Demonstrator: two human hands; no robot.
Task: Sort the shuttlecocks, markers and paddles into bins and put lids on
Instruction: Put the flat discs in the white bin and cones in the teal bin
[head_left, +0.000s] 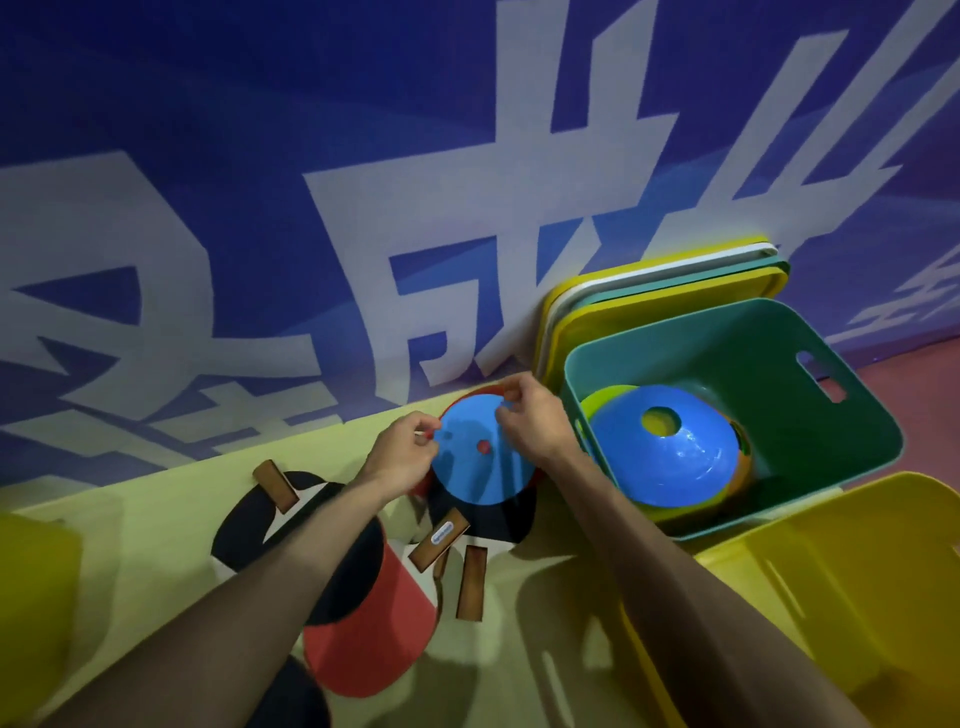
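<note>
Both hands hold a blue disc marker (480, 457) above the pale yellow floor. My left hand (402, 454) pinches its left rim and my right hand (530, 415) pinches its upper right rim. A red marker shows under it, through its centre hole. To the right, a teal bin (810, 358) holds a blue marker (665, 457) stacked on yellow-green and orange ones. Several table tennis paddles lie below my hands: a black one (249, 525), a red one (374, 623) and others with wooden handles (472, 582).
A yellow bin (831, 597) sits at the lower right, beside the teal one. Yellow, white and teal lids (670, 280) lean against the blue banner wall behind the teal bin. Another yellow object (31, 597) is at the left edge.
</note>
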